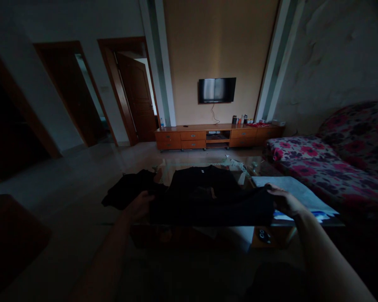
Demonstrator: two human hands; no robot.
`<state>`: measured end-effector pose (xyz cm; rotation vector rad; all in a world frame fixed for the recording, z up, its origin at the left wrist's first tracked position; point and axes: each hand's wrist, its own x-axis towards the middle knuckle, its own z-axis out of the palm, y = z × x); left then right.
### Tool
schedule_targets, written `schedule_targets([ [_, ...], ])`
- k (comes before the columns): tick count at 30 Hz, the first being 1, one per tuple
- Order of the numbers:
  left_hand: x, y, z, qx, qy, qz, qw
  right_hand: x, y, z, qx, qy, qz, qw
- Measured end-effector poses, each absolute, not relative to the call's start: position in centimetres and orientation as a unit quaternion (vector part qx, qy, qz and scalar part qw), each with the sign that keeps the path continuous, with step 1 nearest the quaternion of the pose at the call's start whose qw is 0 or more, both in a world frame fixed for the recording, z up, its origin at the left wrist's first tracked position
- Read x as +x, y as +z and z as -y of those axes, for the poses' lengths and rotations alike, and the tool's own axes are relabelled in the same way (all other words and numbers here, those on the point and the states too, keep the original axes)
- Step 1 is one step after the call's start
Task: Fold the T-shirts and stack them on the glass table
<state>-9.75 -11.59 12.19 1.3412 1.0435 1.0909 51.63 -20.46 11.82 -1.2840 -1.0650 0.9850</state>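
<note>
Only two forearms and the hands showed of the person. Both forearms were bare from where they entered the picture down to the wrists, with no sleeve, cuff, watch or band on either. The left hand [140, 204] wore no glove, and no ring could be made out in the dim light. The right hand [282, 200] was likewise ungloved; its fingers were too dark to tell any jewellery.

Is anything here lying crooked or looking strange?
Slightly: one sleeve of the black garment trails off the glass table edge, left of the left hand. The right hand grips its other side.
</note>
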Motion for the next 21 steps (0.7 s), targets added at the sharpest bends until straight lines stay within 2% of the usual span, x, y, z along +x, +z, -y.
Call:
schedule_targets([
  [4, -6.3, 12.1, 7.5, 0.517, 0.487, -0.428, 0.559, 51.7, 11.1, 15.5, -0.524, 0.49, 0.427, 0.55],
  [6, -5.2, 11.1, 4.7, 0.522, 0.499, -0.456, 0.52, 51.6, 9.9, 12.9, -0.555, 0.457, 0.426, 0.549],
  [11, -4.1, 6.1, -1.1, 0.561, 0.468, -0.598, 0.331, 51.5, 4.7, 7.1, -0.674, 0.286, 0.444, 0.517],
  [16, -4.3, 1.7, -3.6, 0.562, 0.402, -0.641, 0.333, 51.9, 0.4, 4.2, -0.728, 0.237, 0.442, 0.467],
  [21, -5.0, 1.0, -4.7, 0.571, 0.379, -0.646, 0.335, 52.7, -0.3, 3.7, -0.746, 0.21, 0.451, 0.442],
])
